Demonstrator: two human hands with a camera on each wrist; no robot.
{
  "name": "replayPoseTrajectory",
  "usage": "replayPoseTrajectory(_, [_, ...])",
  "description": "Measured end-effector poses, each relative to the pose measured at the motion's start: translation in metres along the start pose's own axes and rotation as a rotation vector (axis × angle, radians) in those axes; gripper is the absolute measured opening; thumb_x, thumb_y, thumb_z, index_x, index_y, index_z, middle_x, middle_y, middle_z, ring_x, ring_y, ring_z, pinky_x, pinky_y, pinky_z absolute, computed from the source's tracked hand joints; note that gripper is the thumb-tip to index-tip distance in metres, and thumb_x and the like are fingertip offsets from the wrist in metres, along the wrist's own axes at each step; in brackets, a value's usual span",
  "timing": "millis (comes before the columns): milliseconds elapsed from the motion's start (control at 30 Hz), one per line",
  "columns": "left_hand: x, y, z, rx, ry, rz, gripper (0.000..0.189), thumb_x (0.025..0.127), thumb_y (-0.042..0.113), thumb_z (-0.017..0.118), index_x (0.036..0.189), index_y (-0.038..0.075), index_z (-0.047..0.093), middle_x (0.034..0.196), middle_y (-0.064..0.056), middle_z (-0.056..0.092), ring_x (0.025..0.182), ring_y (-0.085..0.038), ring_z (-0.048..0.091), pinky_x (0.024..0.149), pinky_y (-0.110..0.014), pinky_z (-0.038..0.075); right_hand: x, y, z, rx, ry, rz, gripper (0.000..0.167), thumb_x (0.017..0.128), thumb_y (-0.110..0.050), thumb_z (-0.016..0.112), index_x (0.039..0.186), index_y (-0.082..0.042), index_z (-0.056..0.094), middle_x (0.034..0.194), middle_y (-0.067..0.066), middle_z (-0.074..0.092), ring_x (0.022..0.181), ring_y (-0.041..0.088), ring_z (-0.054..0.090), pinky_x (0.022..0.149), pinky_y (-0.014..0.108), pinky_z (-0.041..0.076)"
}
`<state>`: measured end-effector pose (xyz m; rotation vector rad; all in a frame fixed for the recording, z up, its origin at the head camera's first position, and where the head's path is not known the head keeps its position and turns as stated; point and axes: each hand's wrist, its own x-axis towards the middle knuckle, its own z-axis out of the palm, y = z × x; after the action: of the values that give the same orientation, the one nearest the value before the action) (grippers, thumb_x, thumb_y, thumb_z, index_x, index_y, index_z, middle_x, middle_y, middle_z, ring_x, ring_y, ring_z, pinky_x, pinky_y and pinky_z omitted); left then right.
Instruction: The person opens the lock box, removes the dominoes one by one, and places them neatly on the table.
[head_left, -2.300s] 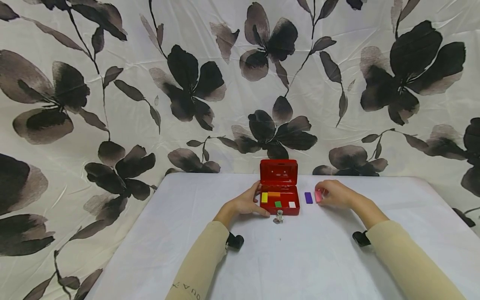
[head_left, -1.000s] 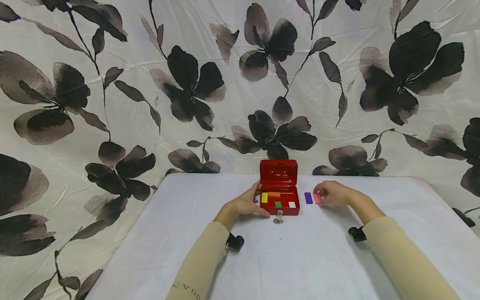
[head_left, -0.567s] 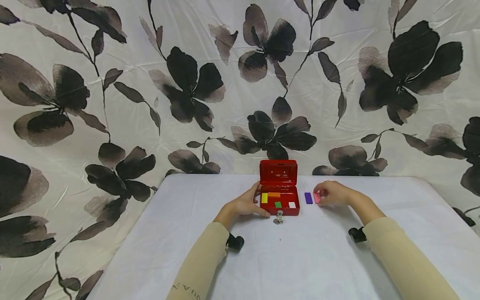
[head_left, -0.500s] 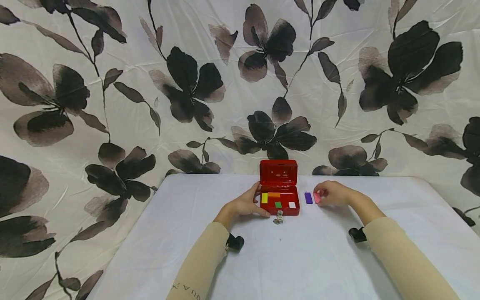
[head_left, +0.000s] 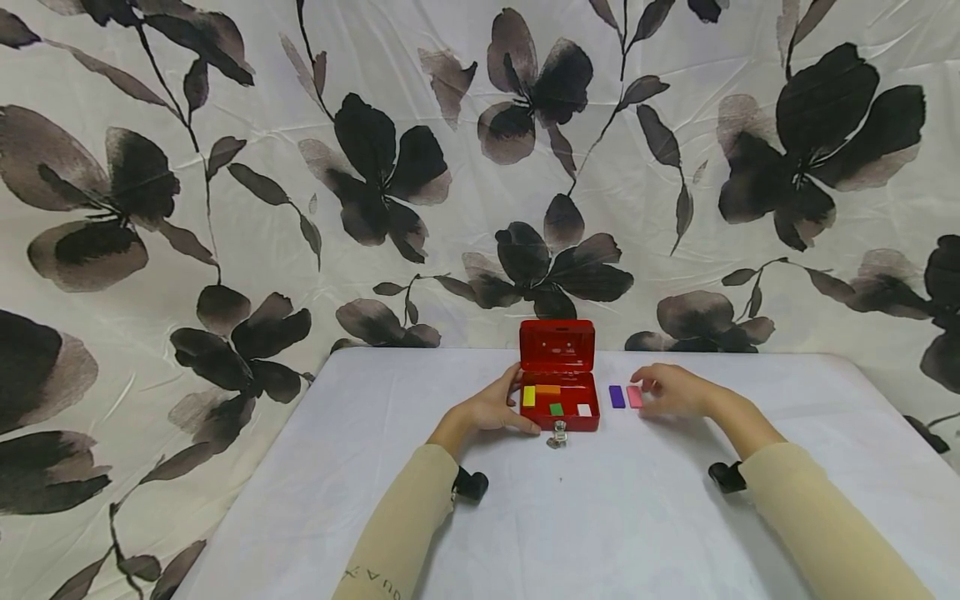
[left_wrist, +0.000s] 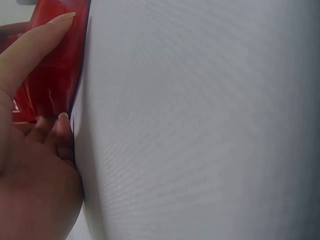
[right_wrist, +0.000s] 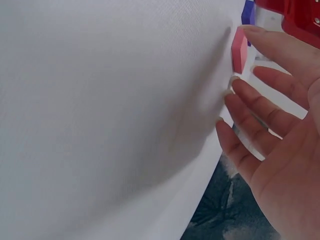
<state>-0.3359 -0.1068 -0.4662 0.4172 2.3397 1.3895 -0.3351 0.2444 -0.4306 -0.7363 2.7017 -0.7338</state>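
A red cash box [head_left: 581,423] stands on the table with its lid raised. My left hand [head_left: 487,407] grips its left front corner, thumb along the front wall and fingers against the left side, as the left wrist view also shows. Inside lie a yellow block [head_left: 529,396], an orange block [head_left: 548,389], a green block [head_left: 556,409] and a white block [head_left: 584,409]. Right of the box, a purple block [head_left: 617,397] and a pink block [head_left: 635,397] lie side by side. My right hand [head_left: 681,392] is beside the pink block, fingers spread and holding nothing; the right wrist view shows its thumb [right_wrist: 275,45] near that block.
A silver latch with what looks like keys [head_left: 557,435] hangs at the box's front. White cloth covers the table [head_left: 585,525]. Behind rises a flower-patterned curtain [head_left: 450,192], close to the table's back edge.
My right hand has set the pink block down next to the purple one, let go of it and drawn slightly right. The left hand and the box have stayed put.
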Motion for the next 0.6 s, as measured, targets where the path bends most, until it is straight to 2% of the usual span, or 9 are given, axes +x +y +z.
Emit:
replayPoseTrajectory(267, [0.0,-0.001,0.001,0.012,0.0,0.004,0.118,0.075,0.023,0.093,0.164,0.027,0.016,0.161,0.002,0.038,0.144,-0.021,0.037,0.114,-0.044,0.042,-0.017,-0.002,-0.003,-0.004,0.003,0.028,0.054,0.091,-0.019,0.078,0.134,0.005,0.057,0.118,0.018,0.063,0.106,0.034,0.059,0.096,0.057,0.051])
replayPoseTrajectory(600, [0.0,0.0,0.0,0.008,-0.002,0.0,0.119,0.074,0.023,0.094,0.164,0.027,0.017,0.161,0.003,0.038,0.143,-0.02,0.038,0.114,-0.043,0.043,-0.025,-0.014,-0.01,-0.048,0.093,-0.092,0.047,0.093,-0.018,0.074,0.131,0.005,0.06,0.127,0.023,0.062,0.112,0.04,0.061,0.094,0.058,0.053])
